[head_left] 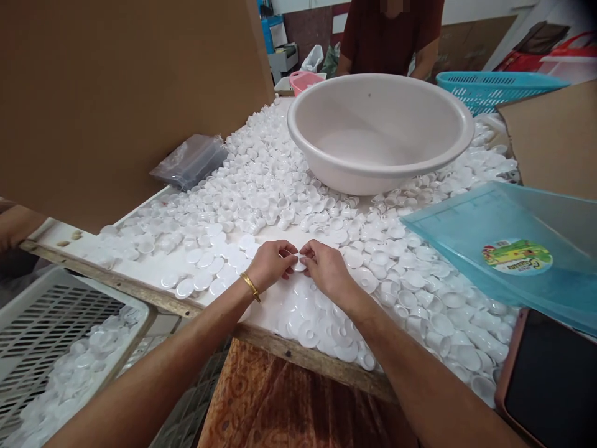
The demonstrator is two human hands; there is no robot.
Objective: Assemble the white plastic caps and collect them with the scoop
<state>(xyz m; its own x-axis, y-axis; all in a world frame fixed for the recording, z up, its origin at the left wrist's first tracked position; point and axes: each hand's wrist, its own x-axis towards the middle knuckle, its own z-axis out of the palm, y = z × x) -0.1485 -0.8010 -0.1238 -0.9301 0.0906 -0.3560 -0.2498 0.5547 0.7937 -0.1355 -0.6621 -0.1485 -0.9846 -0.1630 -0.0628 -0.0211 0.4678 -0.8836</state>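
Between the fingertips of my left hand (272,264) and my right hand (325,264) is a small white round plastic piece (298,264), pinched from both sides just above the table. My fingers cover most of it, so its exact shape is hard to make out. Below my hands lies a heap of white discs (310,317), some with a ring in the middle. Flat white discs (203,279) are spread out left of my left wrist, which wears a gold bracelet. Small white cup-like pieces (261,180) are strewn over the table beyond.
A big pale basin (377,180) stands on the pieces, with a person (392,37) behind it. At right are a blue plastic scoop (457,230), a phone (550,373) and a blue basket (504,81). A cardboard sheet (130,93) rises at left above a white crate (41,311).
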